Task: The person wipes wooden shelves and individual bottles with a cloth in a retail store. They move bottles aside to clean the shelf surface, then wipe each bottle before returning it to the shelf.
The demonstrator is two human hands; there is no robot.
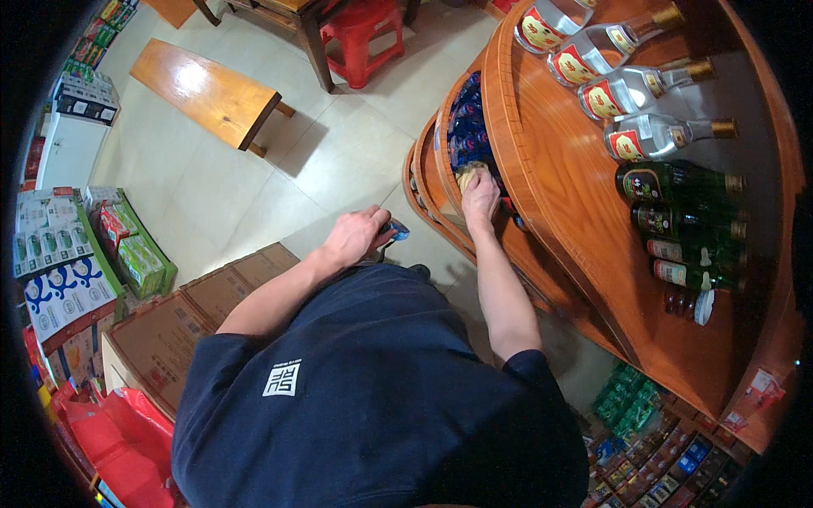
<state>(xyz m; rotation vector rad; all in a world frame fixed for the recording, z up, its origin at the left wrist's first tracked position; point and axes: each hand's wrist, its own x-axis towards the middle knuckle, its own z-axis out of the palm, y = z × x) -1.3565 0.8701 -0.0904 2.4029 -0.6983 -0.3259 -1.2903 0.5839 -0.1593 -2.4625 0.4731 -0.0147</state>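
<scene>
My right hand (pixel 481 197) is at the edge of a curved wooden shelf, closed around a crumpled yellowish cloth (pixel 470 174). Just beyond it, several dark blue packaged items (pixel 469 130) stand on the same lower shelf. In front of my body, my left hand (pixel 359 235) grips a small blue item (pixel 398 230), mostly hidden by the fingers. On the upper wooden shelf (pixel 552 159) stand several clear glass bottles (pixel 606 98) with gold caps, with green glass bottles (pixel 660 184) beside them.
A wooden bench (pixel 206 92) and a red plastic stool (pixel 362 41) stand on the tiled floor ahead. Cardboard boxes (pixel 168 336) and tissue packs (pixel 140 260) lie to the left, near a red bag (pixel 124 438). Green packs (pixel 625 397) sit low at the right.
</scene>
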